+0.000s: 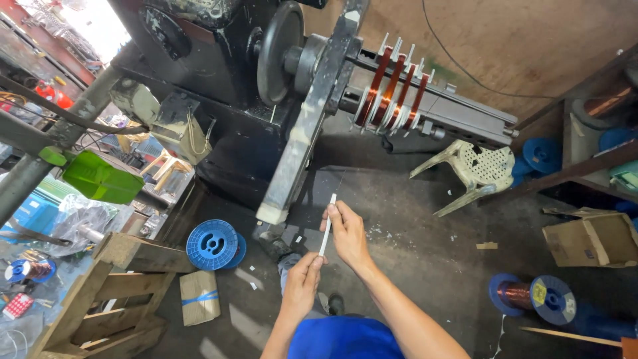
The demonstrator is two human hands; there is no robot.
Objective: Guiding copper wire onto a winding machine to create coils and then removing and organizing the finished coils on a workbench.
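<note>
Both my hands hold a thin white strip (327, 225) in front of me. My left hand (301, 284) pinches its lower end and my right hand (347, 233) grips it higher up, so the strip stands almost upright. Above and beyond them is a black winding machine (219, 60) with a long metal arm (306, 133). Its former (392, 93) carries several coils of copper wire between white dividers.
A blue empty spool (212, 244) and a taped cardboard box (199, 297) lie on the floor at left, beside a wooden pallet frame (106, 292). At right are a spool of copper wire (531, 296), a cardboard box (588, 239), a toppled plastic chair (475, 169) and a shelf (598, 133).
</note>
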